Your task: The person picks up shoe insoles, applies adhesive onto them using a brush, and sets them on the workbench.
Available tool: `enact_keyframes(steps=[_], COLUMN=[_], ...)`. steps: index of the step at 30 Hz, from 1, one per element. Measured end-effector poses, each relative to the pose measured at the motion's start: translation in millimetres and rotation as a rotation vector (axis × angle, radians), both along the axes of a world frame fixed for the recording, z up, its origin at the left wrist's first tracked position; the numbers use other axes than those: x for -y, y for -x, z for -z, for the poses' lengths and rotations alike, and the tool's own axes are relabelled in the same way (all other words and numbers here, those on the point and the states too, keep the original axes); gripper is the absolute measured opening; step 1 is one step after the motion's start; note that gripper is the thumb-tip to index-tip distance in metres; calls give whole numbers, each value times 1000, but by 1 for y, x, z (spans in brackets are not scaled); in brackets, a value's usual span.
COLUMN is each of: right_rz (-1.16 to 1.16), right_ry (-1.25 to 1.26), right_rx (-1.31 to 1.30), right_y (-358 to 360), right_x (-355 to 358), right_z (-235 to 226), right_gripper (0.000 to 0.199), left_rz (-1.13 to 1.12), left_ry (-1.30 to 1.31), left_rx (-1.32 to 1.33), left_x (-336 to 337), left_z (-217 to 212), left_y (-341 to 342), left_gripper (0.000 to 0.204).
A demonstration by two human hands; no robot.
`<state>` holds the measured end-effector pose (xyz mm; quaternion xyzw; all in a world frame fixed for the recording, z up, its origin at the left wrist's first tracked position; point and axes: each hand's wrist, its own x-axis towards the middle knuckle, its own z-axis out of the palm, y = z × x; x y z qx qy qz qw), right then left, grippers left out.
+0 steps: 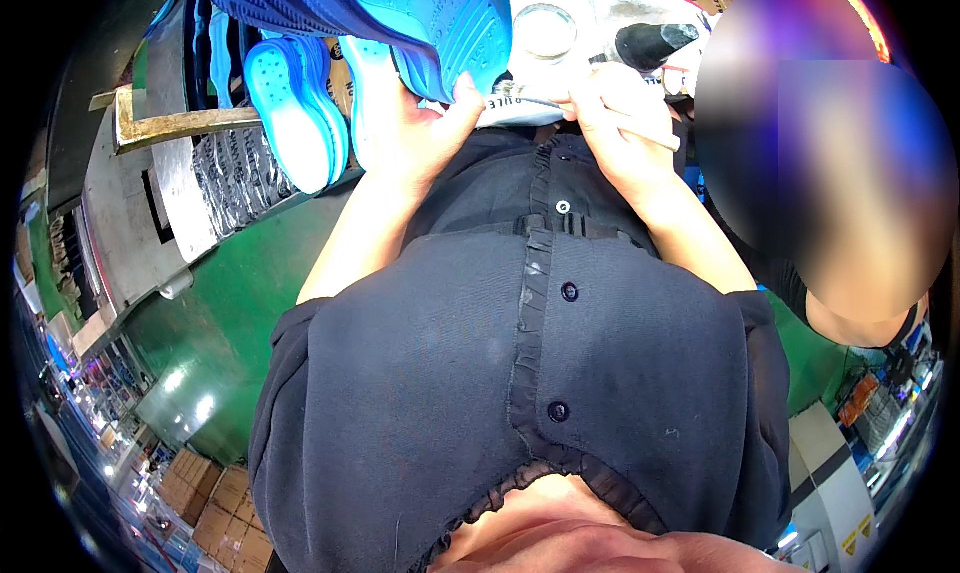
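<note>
My left hand (432,128) grips a bright blue shoe sole (465,33) by its lower edge, thumb against its patterned underside. The sole is tilted up and runs out of the top of the view. In my right hand (625,123) is a slim tool with a pale handle (648,131), held like a pen, its thin end pointing left toward the sole. What kind of tip it has is too small to tell. A round clear dish (545,31) stands on the table between and beyond my hands. Further right lies a black tapered object (655,45).
More blue soles (295,113) lean together left of my left hand, beside a wooden-edged frame (185,123). A person (865,313) is close on my right. Green floor (230,293) shows below the bench, and cardboard boxes (230,513) stand at the lower left.
</note>
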<state>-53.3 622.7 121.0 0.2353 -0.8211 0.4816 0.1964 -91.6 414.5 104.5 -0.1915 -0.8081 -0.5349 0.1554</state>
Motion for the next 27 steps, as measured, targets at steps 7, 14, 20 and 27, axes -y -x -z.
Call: enact_keyframes(steps=[7, 14, 20, 27], right_rz=[111, 241, 285, 220], right_ry=[138, 209, 428, 514], right_rx=[220, 242, 390, 377], right_y=[-6, -9, -17, -16], right_x=[-18, -38, -35, -38], right_z=[3, 14, 6, 13], right_gripper=[23, 17, 27, 30], left_rz=[-45, 194, 556, 974], left_ry=[7, -432, -451, -925], left_rx=[172, 462, 568, 450], left_x=[4, 21, -36, -133], left_z=[-13, -74, -162, -232], left_y=[3, 22, 41, 139], left_gripper=[48, 62, 58, 55])
